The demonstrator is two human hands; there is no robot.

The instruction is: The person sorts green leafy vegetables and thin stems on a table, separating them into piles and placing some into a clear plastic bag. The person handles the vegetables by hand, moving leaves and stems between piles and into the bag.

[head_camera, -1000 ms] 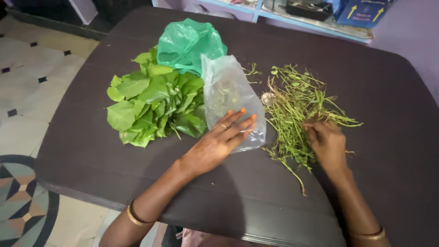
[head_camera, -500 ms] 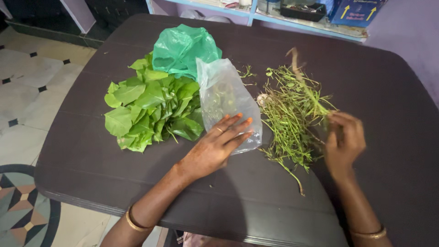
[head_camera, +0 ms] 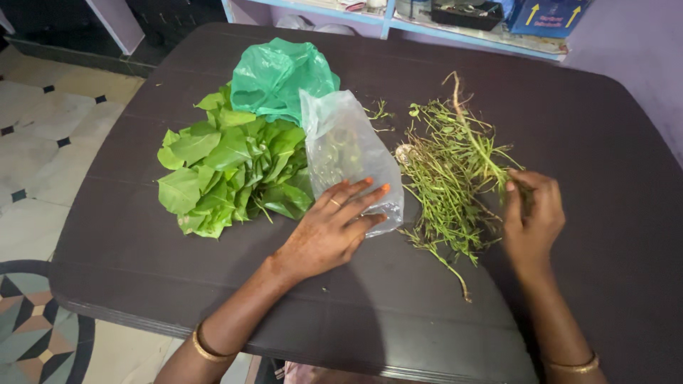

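Left of my hands lies a pile of green leaves (head_camera: 235, 171), limp and light. My left hand (head_camera: 334, 227) rests flat, fingers spread, on the clear plastic bag (head_camera: 348, 153), thin and slippery. My right hand (head_camera: 533, 217) pinches a wiry stem from the heap of stems (head_camera: 448, 171); best taken low, I judge.

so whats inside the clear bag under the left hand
Through the clear bag, some dark greenish bits show faintly; what they are cannot be told. The left hand lies flat on its near end and covers whatever is inside there.
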